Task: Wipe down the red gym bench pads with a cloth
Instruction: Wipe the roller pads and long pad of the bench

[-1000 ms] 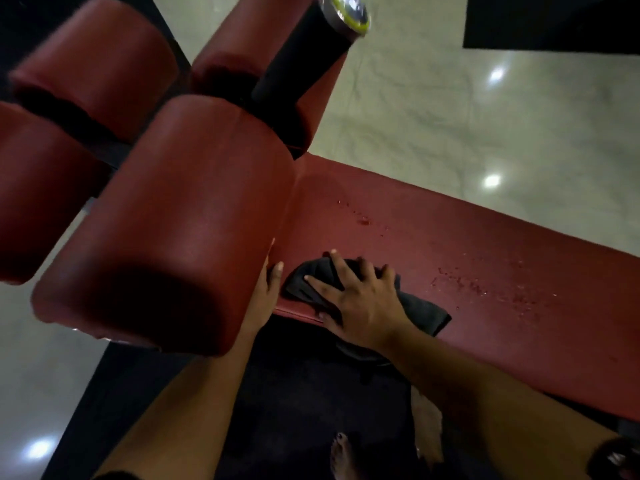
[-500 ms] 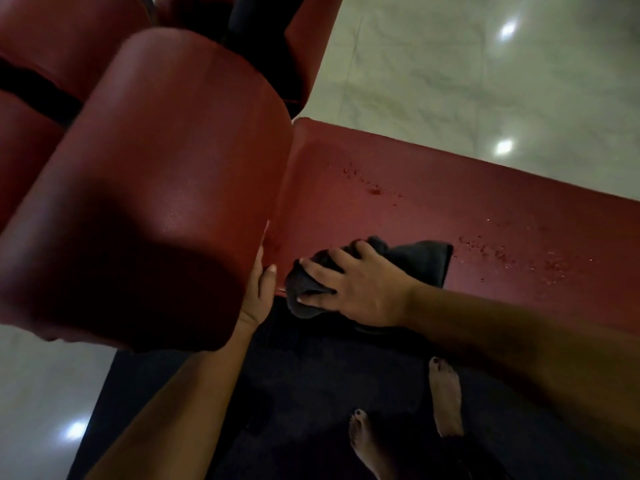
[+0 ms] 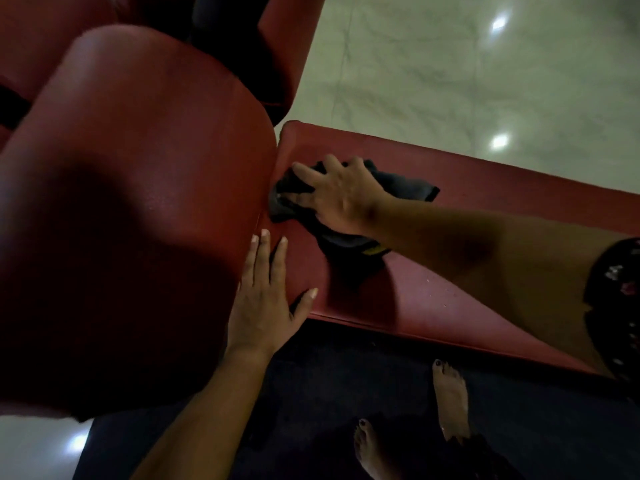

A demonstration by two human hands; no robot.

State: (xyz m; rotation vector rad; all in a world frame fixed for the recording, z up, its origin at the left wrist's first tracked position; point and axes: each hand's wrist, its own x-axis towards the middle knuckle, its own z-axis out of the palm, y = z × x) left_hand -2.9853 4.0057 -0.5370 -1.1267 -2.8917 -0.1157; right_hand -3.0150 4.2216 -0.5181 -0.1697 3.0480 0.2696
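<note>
A flat red bench pad [image 3: 478, 188] runs from the centre to the right edge. A big red roller pad [image 3: 138, 188] fills the left, close to the camera. My right hand [image 3: 341, 197] presses a dark crumpled cloth [image 3: 412, 188] onto the flat pad's left end, right beside the roller; its fingers spread over the cloth. My left hand [image 3: 263, 303] lies flat with straight fingers against the roller's side and the flat pad's near corner.
More red roller pads [image 3: 291, 46] and a dark bar sit at the top left. A dark mat [image 3: 346, 393] lies under the bench, with my bare feet [image 3: 450, 400] on it. Pale glossy floor tiles [image 3: 450, 64] lie beyond the bench.
My right hand has slid the cloth away from the near edge toward the pad's far left end. My left hand has moved further onto the pad corner, fingers now straight and spread.
</note>
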